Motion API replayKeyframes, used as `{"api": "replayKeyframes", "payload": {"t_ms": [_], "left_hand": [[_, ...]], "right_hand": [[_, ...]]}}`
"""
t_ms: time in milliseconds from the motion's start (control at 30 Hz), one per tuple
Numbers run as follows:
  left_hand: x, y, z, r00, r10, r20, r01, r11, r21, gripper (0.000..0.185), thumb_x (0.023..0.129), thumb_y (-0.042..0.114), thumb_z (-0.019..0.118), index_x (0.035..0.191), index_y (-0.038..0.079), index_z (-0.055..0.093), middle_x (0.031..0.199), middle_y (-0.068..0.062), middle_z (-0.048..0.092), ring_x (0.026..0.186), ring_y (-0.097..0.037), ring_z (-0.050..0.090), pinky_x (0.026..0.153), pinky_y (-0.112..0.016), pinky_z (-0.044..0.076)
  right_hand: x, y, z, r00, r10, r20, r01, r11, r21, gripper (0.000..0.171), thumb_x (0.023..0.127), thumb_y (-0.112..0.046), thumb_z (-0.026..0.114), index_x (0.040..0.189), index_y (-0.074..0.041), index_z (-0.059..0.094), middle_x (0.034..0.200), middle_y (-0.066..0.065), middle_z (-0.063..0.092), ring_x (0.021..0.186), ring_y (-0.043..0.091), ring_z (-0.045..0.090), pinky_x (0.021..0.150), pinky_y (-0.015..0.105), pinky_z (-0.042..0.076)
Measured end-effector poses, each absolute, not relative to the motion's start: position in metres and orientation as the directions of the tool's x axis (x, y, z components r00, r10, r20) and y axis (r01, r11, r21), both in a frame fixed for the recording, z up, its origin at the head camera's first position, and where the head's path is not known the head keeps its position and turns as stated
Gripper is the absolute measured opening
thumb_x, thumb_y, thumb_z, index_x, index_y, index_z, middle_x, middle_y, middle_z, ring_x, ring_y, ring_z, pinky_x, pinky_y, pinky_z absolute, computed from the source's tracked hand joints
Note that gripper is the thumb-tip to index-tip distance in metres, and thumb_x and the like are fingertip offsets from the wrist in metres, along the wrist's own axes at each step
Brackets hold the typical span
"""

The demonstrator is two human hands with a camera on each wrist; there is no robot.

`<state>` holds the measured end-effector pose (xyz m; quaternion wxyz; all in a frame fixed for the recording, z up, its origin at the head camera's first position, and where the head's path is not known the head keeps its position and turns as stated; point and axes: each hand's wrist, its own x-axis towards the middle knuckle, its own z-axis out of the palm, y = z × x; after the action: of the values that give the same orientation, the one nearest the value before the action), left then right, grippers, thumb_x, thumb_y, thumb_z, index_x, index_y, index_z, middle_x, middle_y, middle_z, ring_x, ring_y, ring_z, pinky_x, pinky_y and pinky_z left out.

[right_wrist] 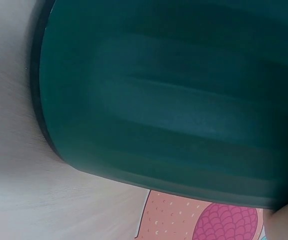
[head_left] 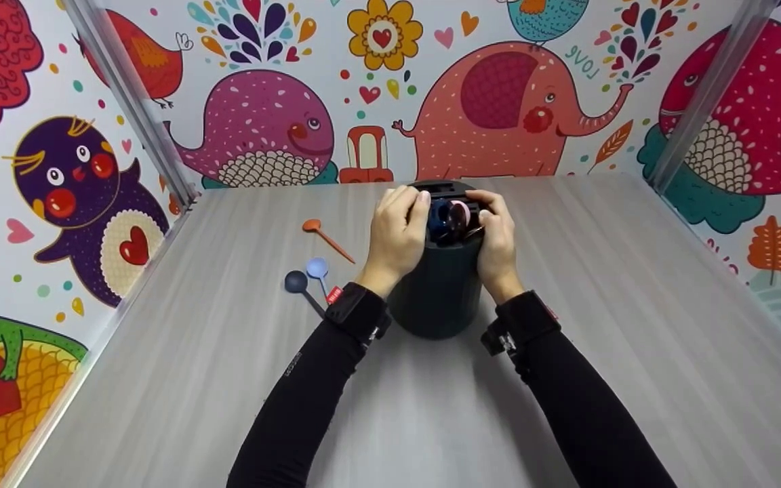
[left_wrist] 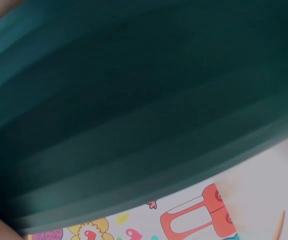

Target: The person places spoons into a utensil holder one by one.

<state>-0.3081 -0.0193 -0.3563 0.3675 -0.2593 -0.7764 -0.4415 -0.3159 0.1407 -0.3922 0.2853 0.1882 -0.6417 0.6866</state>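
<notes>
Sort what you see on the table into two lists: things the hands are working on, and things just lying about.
In hand:
- dark green container, gripped near its top by the left hand and right hand
- dark blue spoon and pink spoon standing in its top

Lying about, to the left on the table:
- orange spoon
- light blue spoon
- dark grey spoon

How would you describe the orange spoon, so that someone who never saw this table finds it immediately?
Start at the dark green container that both hands hold in the middle of the grey table. To its left three spoons lie on the table. The orange spoon is the farthest from the person, alone; the dark blue spoon and light blue spoon lie together, nearer.
</notes>
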Motion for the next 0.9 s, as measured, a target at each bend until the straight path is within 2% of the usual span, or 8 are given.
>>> {"api": "replayKeyframes", "payload": {"t_ms": [300, 500, 900], "left_hand": [[-0.3067, -0.0212, -0.3563, -0.598, 0.100, 0.795, 0.731, 0.476, 0.489, 0.034, 0.104, 0.018, 0.047, 0.073, 0.005, 0.053, 0.076, -0.007, 0.052, 0.079, -0.026, 0.050, 0.074, -0.037, 0.037], [-0.3062, -0.0213, -0.3565, -0.594, 0.095, 0.799, 0.731, 0.478, 0.487, 0.035, 0.104, 0.017, 0.048, 0.071, 0.005, 0.052, 0.076, -0.007, 0.053, 0.079, -0.025, 0.050, 0.075, -0.038, 0.037], [-0.3046, -0.0233, -0.3533, -0.632, 0.111, 0.767, 0.720, 0.449, 0.529, 0.036, 0.105, 0.020, 0.046, 0.073, 0.005, 0.053, 0.079, -0.007, 0.053, 0.081, -0.026, 0.050, 0.075, -0.035, 0.036]], "right_hand": [[-0.3162, 0.1412, -0.3927, -0.761, 0.151, 0.631, -0.639, -0.006, -0.769, 0.046, 0.089, -0.013, 0.037, 0.123, 0.005, 0.063, 0.124, 0.016, 0.062, 0.111, 0.020, 0.057, 0.099, 0.031, 0.040], [-0.3152, 0.1402, -0.3926, -0.775, 0.136, 0.617, -0.628, -0.054, -0.776, 0.045, 0.090, -0.011, 0.037, 0.124, 0.006, 0.060, 0.125, 0.018, 0.060, 0.110, 0.021, 0.056, 0.099, 0.031, 0.040], [-0.3164, 0.1404, -0.3924, -0.779, 0.141, 0.612, -0.624, -0.067, -0.779, 0.044, 0.091, -0.010, 0.037, 0.124, 0.008, 0.060, 0.125, 0.020, 0.059, 0.109, 0.020, 0.056, 0.098, 0.029, 0.040]]}}
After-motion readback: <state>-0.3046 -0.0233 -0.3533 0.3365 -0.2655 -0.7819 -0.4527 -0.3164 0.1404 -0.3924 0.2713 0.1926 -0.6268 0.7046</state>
